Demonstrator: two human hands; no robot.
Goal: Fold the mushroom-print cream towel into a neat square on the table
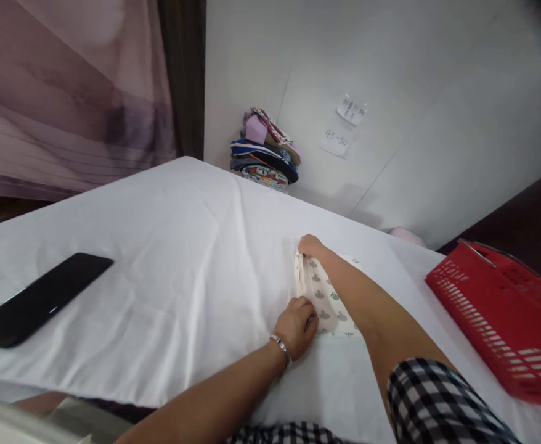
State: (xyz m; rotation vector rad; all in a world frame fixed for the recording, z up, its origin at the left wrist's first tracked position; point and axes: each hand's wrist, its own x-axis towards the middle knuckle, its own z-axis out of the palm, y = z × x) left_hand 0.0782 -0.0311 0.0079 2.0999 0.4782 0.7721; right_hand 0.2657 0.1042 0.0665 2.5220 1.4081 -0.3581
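Observation:
A cream cloth [319, 293] with grey and green prints lies on the white-covered table, partly behind my right forearm. Whether it is a garment or a plain piece of fabric I cannot tell. My right hand [311, 245] pinches the far corner of its left edge, which looks gathered or folded over. At the near end of that edge, my left hand [297, 327], with a silver bracelet at the wrist, has its fingers curled closed on the fabric. The edge runs between the two hands.
A black tablet-like slab [44, 299] lies on the white tablecloth [159, 246] at left. A red plastic basket [496, 314] stands at right. Beyond the table's far edge, a stack of folded clothes [265, 151] sits by the wall, near paper notes [337, 140].

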